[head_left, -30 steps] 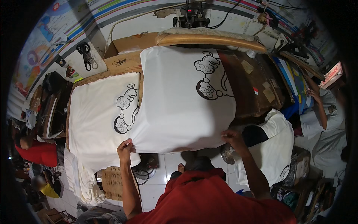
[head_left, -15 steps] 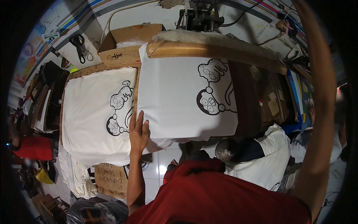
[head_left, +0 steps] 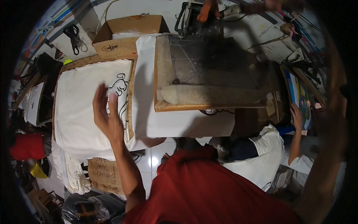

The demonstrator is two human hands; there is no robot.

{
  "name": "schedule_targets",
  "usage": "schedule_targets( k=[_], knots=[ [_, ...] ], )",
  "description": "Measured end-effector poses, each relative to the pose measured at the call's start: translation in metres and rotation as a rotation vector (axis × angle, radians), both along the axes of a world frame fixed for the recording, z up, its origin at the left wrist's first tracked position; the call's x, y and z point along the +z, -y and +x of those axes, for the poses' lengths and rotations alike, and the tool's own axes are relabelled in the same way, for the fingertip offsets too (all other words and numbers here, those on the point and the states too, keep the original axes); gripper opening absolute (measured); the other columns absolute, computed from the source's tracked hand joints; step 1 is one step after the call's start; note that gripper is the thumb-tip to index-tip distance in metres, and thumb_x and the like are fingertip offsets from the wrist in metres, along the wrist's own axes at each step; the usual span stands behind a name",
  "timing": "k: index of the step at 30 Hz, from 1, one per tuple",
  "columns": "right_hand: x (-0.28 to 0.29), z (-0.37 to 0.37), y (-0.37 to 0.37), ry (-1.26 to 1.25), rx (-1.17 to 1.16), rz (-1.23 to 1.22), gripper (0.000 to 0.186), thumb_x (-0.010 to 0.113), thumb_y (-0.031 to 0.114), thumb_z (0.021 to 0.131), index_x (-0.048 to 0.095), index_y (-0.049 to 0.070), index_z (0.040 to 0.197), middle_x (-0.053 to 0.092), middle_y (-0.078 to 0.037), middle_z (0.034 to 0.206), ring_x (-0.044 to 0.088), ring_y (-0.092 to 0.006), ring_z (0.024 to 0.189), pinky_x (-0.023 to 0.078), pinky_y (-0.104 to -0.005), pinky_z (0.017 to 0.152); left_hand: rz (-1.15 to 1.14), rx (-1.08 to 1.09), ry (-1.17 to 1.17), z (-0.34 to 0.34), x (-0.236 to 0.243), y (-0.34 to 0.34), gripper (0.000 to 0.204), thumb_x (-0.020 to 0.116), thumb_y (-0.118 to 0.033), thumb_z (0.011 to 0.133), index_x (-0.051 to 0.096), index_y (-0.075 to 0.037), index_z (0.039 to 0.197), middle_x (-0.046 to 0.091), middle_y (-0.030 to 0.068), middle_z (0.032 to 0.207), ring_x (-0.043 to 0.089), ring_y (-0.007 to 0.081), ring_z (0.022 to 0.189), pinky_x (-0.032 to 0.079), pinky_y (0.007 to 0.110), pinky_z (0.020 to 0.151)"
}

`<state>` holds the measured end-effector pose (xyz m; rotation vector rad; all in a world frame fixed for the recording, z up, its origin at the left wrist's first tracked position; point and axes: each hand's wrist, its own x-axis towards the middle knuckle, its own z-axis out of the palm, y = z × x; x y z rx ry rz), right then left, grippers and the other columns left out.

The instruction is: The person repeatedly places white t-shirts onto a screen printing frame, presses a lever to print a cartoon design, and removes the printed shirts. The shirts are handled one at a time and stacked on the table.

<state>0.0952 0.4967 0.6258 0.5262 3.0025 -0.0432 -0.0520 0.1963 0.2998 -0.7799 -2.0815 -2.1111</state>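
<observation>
My left hand [head_left: 108, 114] is raised with fingers apart, over a stack of folded white cloth [head_left: 76, 108] printed with black-line cartoon figures; it grips nothing. To its right, another white cloth [head_left: 179, 127] lies on the press bed. The press's broad upper plate [head_left: 212, 95], brown-edged with a padded, worn top, covers most of that cloth, leaving a bit of print showing below its front edge. My right arm [head_left: 337, 97] rises blurred along the right rim. At the top edge, the dim right hand [head_left: 274, 4] appears near the press's handle bar [head_left: 238, 9]; its fingers are unclear.
A cardboard box [head_left: 115, 46] stands behind the cloth stack, with a coiled black cable [head_left: 74, 39] beside it. At right, another person's hand [head_left: 296, 117] rests near a blue folder-like item [head_left: 294, 89]. White cloth [head_left: 257, 160] is heaped in front of the press.
The press's upper plate has come forward and down over the printed cloth. My left hand has left the cloth's edge and moved left and up. Another person's hand has appeared at right.
</observation>
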Motion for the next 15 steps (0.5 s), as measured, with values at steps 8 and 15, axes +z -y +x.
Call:
schedule_targets(
  k=[8,15],
  knots=[
    [-0.236,0.073,0.026,0.017,0.059,-0.917,0.034,0.07,0.021,0.078,0.062,0.003,0.106,0.067,-0.008,0.099,0.065,-0.0198,0.086,0.053,-0.0299,0.076,-0.167,-0.918,-0.427,0.093,0.096,-0.158,0.047,0.07,-0.034,0.08,0.061,0.001,0.111,0.064,0.0166,0.108,0.062,0.0278,0.101,0.048,0.038,0.085],
    [-0.268,0.084,0.034,-0.131,0.068,-0.74,0.036,0.072,0.021,0.074,0.062,0.004,0.104,0.066,-0.009,0.099,0.064,-0.0215,0.088,0.052,-0.0307,0.077,-0.078,-0.76,-0.512,0.102,0.041,-0.164,0.06,0.068,-0.048,0.076,0.06,0.0,0.112,0.059,0.0174,0.116,0.057,0.0325,0.109,0.046,0.043,0.089]
  ],
)
